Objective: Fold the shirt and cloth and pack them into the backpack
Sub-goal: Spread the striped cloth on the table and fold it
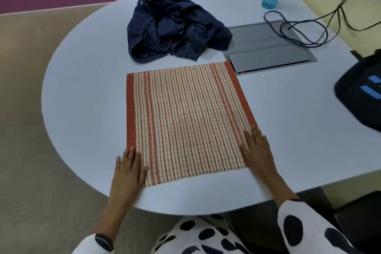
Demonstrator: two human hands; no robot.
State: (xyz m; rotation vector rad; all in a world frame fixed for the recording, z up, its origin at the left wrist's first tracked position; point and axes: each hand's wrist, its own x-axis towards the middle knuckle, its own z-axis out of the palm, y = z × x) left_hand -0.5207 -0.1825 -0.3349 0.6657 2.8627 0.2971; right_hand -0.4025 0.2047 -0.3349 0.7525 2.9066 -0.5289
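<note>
The striped cloth (185, 121) lies flat on the table (82, 88), its near edge close to the rim, with both the left hand (128, 168) and right hand (257, 148) pressing flat-fingered on its near corners. Bare tabletop lies left of it; the crumpled shirt (175, 29) sits just behind and the backpack (360, 97) at the right edge. No writing is readable.

White sleeves (305, 231) with black blotches — dark watch (104, 241) on left wrist.
</note>
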